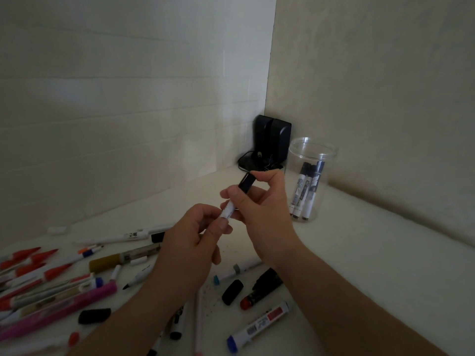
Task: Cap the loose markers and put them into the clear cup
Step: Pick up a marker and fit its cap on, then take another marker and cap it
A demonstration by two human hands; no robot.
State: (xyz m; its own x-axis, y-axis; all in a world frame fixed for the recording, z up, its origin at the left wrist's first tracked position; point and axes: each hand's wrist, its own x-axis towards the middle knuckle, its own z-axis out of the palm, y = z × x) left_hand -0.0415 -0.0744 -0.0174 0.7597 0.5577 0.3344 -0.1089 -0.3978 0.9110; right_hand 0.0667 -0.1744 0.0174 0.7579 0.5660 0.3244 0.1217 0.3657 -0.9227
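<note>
Held item: one white-barrelled marker with a black cap (235,197), raised above the white tabletop (359,265) and tilted, cap end pointing up and away. The left hand (195,235) pinched the lower white barrel between thumb and curled fingers. The right hand (259,199) gripped the upper part, its fingertips (257,174) on the black cap and its thumb across the barrel. Whether the cap was fully seated could not be told.

Container: one clear cylindrical plastic cup (312,179), upright, well to the right of the hands, near the corner of the walls. Contents: three white markers with dark caps (305,191), leaning, caps uppermost.

Behind the cup, in the corner: one black boxy device (272,140) with a cable.

Loose on the tabletop, below and left of the hands: one pink marker (64,309); several red-capped pens (33,258); two separate black caps (94,316); one blue-capped white marker (258,326); one black marker with a red end (262,287).
</note>
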